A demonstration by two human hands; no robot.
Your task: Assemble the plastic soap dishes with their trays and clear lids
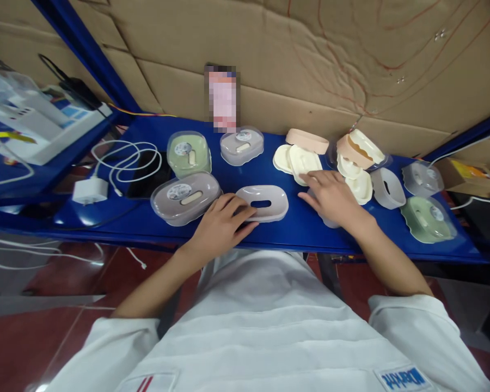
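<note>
My left hand (224, 224) holds the left end of a grey oval plastic shell (280, 204) with a slot in its middle, thumb and fingers at the rim. Just left of that hand lies a grey oval case (175, 201) under a clear cover. My right hand (330, 196) has its fingers stretched out, with the tips at the near edge of a cream plastic insert (304, 162). A greyish piece (330, 221) lies mostly hidden beneath that hand. Another cream insert (282, 159) partly underlies the first.
Behind stand a green case (188, 155), a grey case (242, 147) and a peach ring (307, 141). Several peach, cream and grey parts sit to the right, near a green covered case (428, 219). A charger (90, 189) with coiled cable lies left. A phone-like object (222, 100) leans against cardboard.
</note>
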